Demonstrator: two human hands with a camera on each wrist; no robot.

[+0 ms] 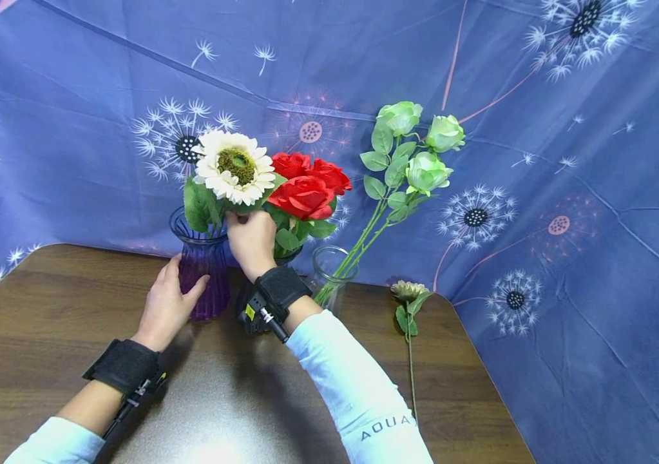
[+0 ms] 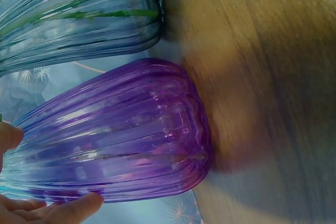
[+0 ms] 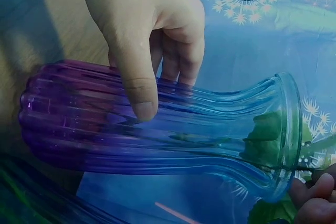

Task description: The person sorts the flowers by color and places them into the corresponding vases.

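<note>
My left hand (image 1: 168, 301) grips a ribbed glass vase (image 1: 211, 283), purple at the base and blue towards the rim, standing upright on the table. In the right wrist view, that hand's thumb lies across the vase (image 3: 194, 129) and its fingers go round the far side. At the vase's mouth, my right hand (image 1: 252, 237) pinches the stem of a white sunflower (image 1: 235, 166) just below the bloom. A green leaf (image 3: 265, 140) and part of the stem show inside the vase neck. The right fingertips are partly hidden in the head view.
Red roses (image 1: 308, 193) stand in a vase mostly hidden behind my right wrist. Beside them, a clear glass vase (image 1: 335, 264) holds leaning pale green roses (image 1: 428, 173). A cream flower (image 1: 408, 291) lies on the wooden table (image 1: 451, 386) at right. A blue dandelion-print cloth (image 1: 538, 161) hangs behind.
</note>
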